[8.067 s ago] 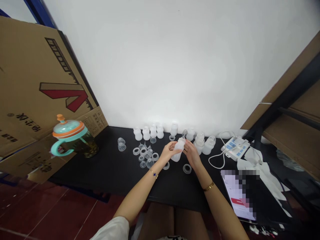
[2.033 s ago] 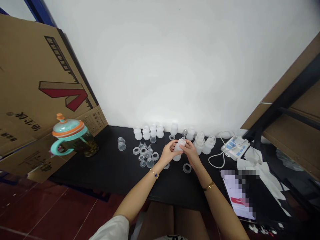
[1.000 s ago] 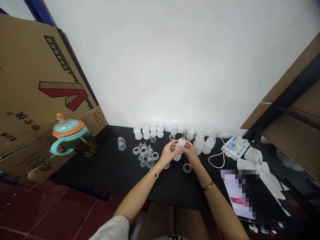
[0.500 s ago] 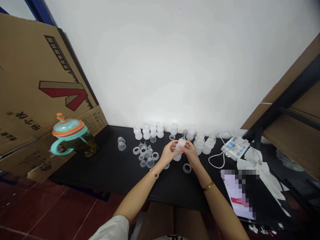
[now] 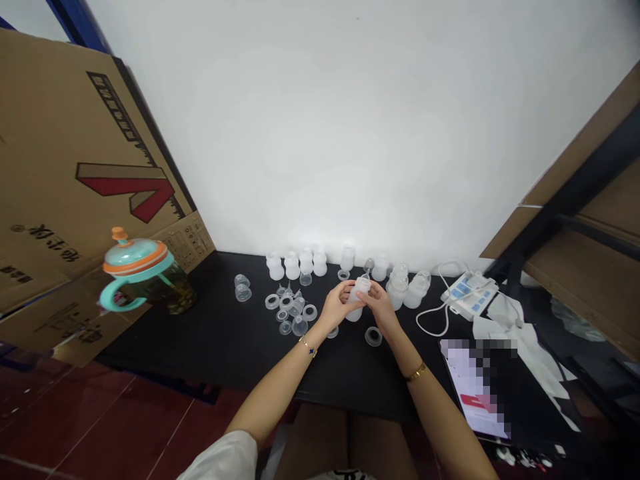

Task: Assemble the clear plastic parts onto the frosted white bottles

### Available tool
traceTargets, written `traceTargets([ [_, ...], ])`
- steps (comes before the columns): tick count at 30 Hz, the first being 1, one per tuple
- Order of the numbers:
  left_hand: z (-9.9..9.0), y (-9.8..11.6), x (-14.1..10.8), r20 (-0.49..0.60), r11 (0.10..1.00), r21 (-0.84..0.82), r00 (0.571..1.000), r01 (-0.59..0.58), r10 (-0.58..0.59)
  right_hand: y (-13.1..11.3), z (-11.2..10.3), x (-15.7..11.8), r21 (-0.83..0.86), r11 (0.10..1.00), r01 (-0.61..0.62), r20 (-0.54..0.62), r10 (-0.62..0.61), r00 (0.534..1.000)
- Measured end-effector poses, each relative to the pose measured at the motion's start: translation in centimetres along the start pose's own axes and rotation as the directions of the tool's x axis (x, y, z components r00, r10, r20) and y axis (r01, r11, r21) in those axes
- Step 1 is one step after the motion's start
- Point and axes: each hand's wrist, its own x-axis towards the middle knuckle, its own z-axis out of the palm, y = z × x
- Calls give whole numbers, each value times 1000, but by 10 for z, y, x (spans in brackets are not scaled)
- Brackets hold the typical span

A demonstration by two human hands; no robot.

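A whitish translucent baby bottle is held off-upright between my two hands, low over the black table. My left hand wraps its fingers round the bottle's left side. My right hand grips it from the right, thumb up by the neck. A clear teat shows at the bottle's top; how it is seated there is too small to tell. Near my right wrist lies a clear collar ring. Left of my left hand are loose rings, teats and clear domed caps.
Several open bottles stand along the wall, and capped bottles stand to the right. Two clear caps lie at left. A large teal-handled jug, a cabled power strip and a tablet flank the table.
Almost nothing differs. Both hands keep the same hold on the bottle, and the view has shifted very slightly.
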Motion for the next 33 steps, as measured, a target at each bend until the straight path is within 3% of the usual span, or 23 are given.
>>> traceTargets([
  [28,0,1,-1,7,1000,-11,1000,-1,1,3,3,-1,18,1000,20,-68,-19,998],
  [33,0,1,-1,8,1000,-5,1000,0,0,2,3,-2,-18,999,27,-38,-28,999],
])
